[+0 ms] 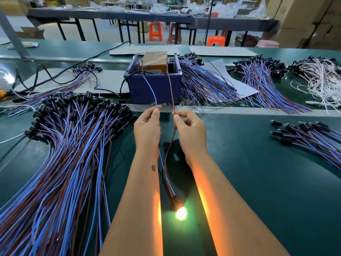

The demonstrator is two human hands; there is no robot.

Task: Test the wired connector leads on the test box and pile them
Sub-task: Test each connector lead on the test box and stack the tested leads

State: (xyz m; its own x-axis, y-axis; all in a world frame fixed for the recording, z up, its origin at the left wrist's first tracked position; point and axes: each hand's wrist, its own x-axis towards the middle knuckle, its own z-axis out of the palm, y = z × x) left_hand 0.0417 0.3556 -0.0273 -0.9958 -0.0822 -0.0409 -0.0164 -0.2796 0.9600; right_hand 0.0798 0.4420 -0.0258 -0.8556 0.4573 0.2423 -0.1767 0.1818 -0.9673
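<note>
Test in progress: left hand [147, 124] pinches the blue wire [150, 89], right hand [190, 126] the brown wire [170, 85], tips on the test box [155, 84] at twelve o'clock. Lamp [181, 213] glows at six (a pass, I'd say); next, lift off, add to the nine o'clock pile [70, 135].

Between my forearms the green bench top [249, 182] lies bare except for the lit lamp holder [178, 204] and its two wires, which rise past my left hand [147, 126] and right hand [190, 128] to the blue test box [155, 85]. A big heap of leads [60, 154] blocks my left side to the near edge. Rightward the bench is open until a small pile [310, 137] near the right edge. Behind the box's right side, more bundles [208, 84] crowd the far strip.
</note>
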